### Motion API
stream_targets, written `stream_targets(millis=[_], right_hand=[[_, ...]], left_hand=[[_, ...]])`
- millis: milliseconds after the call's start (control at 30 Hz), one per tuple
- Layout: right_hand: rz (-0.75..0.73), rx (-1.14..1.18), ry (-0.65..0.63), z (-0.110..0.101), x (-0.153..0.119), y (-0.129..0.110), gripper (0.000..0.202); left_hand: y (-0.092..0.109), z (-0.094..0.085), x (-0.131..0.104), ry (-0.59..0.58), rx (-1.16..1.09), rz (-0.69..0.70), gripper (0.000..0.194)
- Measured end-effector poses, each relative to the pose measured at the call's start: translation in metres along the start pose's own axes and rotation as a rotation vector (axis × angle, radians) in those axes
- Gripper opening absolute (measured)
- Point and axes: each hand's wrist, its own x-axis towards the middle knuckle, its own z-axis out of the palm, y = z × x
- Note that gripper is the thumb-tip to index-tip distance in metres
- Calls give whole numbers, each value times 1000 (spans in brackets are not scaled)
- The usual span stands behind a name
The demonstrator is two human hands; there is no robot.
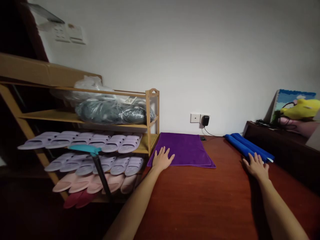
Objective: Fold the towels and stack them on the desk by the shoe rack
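Note:
A purple cloth [185, 148] lies flat, apparently folded, at the back left of the reddish-brown wooden table [190, 200]. My left hand [162, 159] rests with spread fingers on the cloth's front left part. Toward the right, a blue cloth [247, 146], folded or rolled into a long strip, lies slantwise and has a small white tag at its near end. My right hand [256, 166] is open, its fingertips at the near edge of the blue cloth. Neither hand grips anything.
Left of the table stands a wooden shoe rack [152, 123] with rows of slippers [112, 142] and plastic-bagged goods [112, 108]. A black plug-in adapter [205, 120] trails a cable behind the table. A dark ledge [282, 143] at right bears a yellow plush toy [301, 109].

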Motion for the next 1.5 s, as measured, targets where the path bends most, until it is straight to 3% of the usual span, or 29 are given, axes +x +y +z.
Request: stream_targets(millis=[200,400,567,667,800,933,1100,1233,1333,1433,1500], right_hand=[[-39,-7,-91,7,15,-1,73],[-179,-83,-139,-20,20,2,49],[-93,-130,-18,-27,5,-3,55],[-48,-127,-45,-21,-7,-5,58],[-134,-130,-91,-27,-15,-6,53],[-295,-125,-137,-51,-26,-7,51],[-433,-16,-175,-77,-62,-8,50],[-388,41,-99,-74,-99,-14,54],[-397,70,-115,-70,-127,-22,54],[-455,100,-115,-78,-159,-35,58],[-517,142,-102,-90,-184,-47,63]], left_hand=[[1,-2,-1,-1,36,6,68],[2,-3,-1,10,44,20,67],[1,-2,-1,39,35,18,66],[0,0,-1,49,31,17,66],[-1,2,0,62,32,24,66],[-1,3,1,79,26,25,65],[2,0,-1,103,18,34,63],[5,-9,-6,152,14,56,59],[8,-19,-11,210,11,80,55],[22,-34,-24,264,-14,186,48],[42,-47,-43,253,-62,302,45]])
